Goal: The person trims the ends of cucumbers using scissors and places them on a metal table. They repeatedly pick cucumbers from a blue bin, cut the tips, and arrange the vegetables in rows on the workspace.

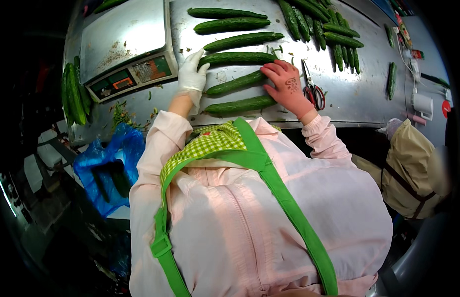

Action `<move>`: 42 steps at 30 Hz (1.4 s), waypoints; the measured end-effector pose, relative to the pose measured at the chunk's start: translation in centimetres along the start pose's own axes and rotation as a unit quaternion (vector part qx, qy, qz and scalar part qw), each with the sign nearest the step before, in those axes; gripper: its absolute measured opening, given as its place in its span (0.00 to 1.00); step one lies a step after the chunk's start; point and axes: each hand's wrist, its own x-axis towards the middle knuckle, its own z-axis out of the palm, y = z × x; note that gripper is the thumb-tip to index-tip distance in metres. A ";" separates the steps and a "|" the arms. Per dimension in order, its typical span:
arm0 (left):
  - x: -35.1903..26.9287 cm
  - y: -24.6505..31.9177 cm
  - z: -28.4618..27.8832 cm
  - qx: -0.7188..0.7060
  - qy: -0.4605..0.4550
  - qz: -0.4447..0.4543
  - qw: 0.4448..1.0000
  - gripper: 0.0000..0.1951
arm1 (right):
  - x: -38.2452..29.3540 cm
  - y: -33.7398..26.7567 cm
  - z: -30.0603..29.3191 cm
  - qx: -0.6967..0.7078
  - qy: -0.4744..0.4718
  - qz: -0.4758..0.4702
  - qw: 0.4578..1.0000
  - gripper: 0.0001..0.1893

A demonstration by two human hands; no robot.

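Several green cucumbers lie in a column, roughly side by side, on the metal table before me. My left hand (192, 76), in a white glove, has its thumb and fingers around the left end of one cucumber (237, 58). My right hand (287, 87), in a pinkish-red glove, spans the right end of the cucumber just below (235, 83), fingers above and thumb beneath. Its upper fingers also reach the right tip of the cucumber at my left hand. Nearest me lies another cucumber (239, 105). Scissors (312, 87) with red-and-black handles lie beside my right hand.
A digital scale (126, 41) stands on the metal table (222, 76) at left, with cucumbers (74, 92) beyond it. More cucumbers (322, 26) are heaped at the back right. Green trimmings (122, 115) lie near the front edge, above a blue plastic bag (107, 167). A white mug (423, 105) is far right.
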 end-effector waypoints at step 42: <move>-10.5 0.3 -4.4 0.330 -0.209 0.115 0.913 0.13 | 2.0 -4.5 -1.0 0.055 -0.048 -0.076 0.994 0.30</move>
